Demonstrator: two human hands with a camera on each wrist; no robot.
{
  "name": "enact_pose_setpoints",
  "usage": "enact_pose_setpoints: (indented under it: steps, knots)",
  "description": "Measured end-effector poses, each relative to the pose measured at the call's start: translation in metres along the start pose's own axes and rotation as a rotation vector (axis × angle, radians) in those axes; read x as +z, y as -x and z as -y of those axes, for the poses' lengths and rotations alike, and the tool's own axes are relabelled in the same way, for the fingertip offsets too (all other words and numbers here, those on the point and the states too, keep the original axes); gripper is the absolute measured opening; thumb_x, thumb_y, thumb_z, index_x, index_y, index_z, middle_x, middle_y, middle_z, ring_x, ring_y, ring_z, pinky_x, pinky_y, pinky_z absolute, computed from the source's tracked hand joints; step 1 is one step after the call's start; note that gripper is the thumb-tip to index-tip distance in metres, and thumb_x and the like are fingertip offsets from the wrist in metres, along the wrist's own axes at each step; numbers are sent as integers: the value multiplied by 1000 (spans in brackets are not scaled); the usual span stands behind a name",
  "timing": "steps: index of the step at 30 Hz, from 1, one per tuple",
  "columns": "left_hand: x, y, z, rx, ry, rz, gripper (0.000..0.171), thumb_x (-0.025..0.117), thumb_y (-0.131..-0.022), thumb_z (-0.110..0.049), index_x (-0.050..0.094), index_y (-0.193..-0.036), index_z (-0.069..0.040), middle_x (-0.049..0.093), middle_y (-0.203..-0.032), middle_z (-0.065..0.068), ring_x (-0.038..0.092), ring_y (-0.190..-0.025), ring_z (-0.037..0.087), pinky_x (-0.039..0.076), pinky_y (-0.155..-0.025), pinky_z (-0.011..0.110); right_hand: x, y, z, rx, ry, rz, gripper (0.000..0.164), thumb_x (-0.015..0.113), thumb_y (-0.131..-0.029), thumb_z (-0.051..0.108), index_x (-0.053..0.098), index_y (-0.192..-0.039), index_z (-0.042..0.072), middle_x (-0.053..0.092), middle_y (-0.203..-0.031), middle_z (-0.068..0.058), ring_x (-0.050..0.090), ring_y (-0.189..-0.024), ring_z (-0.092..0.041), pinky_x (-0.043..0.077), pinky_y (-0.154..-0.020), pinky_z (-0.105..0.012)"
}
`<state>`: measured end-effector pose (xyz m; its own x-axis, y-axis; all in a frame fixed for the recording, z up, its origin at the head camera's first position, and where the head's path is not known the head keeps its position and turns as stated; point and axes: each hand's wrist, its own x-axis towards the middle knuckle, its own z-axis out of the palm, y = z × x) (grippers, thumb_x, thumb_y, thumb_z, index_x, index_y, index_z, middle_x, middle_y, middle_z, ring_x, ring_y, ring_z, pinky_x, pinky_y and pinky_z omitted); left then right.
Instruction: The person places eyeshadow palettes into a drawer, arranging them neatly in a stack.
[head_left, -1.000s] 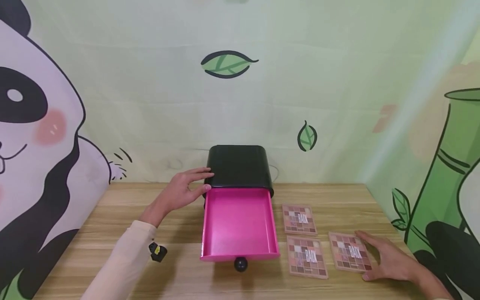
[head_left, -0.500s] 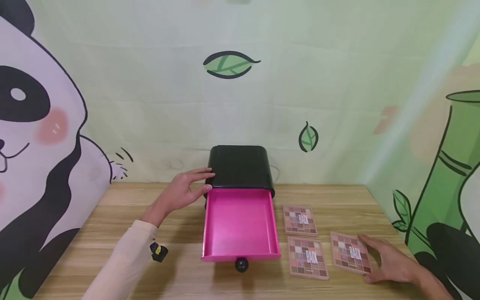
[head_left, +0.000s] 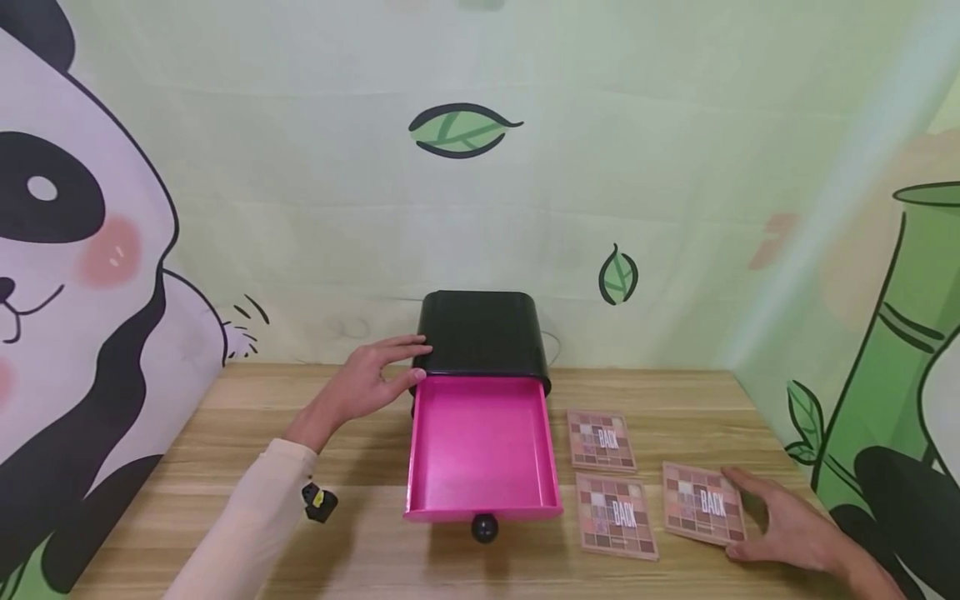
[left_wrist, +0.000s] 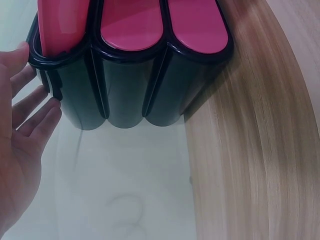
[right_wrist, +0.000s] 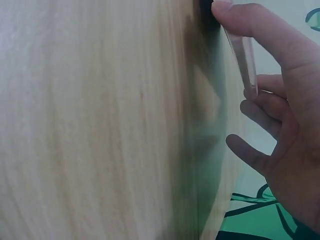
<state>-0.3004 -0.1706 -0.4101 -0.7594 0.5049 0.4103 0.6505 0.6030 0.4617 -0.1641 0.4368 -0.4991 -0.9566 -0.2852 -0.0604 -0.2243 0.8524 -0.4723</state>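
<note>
In the head view my left hand (head_left: 367,382) rests on the left side of a black drawer unit (head_left: 480,329), fingertips lying over its top edge. Its fingers are fairly straight, and in the left wrist view they lie along the unit's wall. The pink top drawer (head_left: 483,446) is pulled out, with nothing inside and a round black knob (head_left: 484,527) in front. My right hand (head_left: 795,525) pinches an eyeshadow palette (head_left: 703,502) marked "BACK" by its right side, thumb on the near edge and fingers on the far one. The right wrist view shows this palette (right_wrist: 244,60) edge-on.
Two matching palettes lie on the wooden table (head_left: 360,533) right of the drawer: a farther one (head_left: 601,440) and a nearer one (head_left: 617,515). Two more pink drawers (left_wrist: 132,25) are closed below. A small black object (head_left: 320,502) sits by the left sleeve. A printed cloth hangs behind.
My right fingertips have shifted slightly right to the palette's edges, and the palette has turned very little. My left hand stays in place. The head view has shifted slightly.
</note>
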Motion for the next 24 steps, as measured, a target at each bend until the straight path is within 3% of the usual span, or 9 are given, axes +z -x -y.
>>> enact_pose_setpoints:
  steps: [5,12,18,24]
  knots:
    - [0,0,1,3,2,-1,46,65,-100,-40,66,-139,-16,57,-148,10,51,-139,33,45,-111,54,-3,1,5,29,32,-42,110,91,-72,47,39,-151,-9,43,-146,-41,46,-128,-62,43,-95,-74]
    - [0,-2,2,13,0,-4,45,65,-101,-39,66,-139,-15,57,-148,11,51,-139,33,44,-111,54,-13,-1,20,-16,53,-166,109,92,-71,44,39,-153,-5,45,-145,-40,61,-108,-57,52,-83,-70]
    - [0,-2,4,12,3,-3,45,66,-100,-38,66,-138,-14,57,-148,11,51,-139,32,44,-112,53,-22,-7,44,-2,69,-241,114,91,-72,46,31,-160,6,39,-150,-41,49,-120,-66,39,-87,-83]
    - [0,-1,2,11,10,0,45,66,-100,-38,66,-139,-14,57,-148,11,51,-139,33,44,-111,53,-33,-14,67,-58,84,-309,113,91,-71,46,32,-161,14,42,-152,-34,40,-130,-65,29,-90,-88]
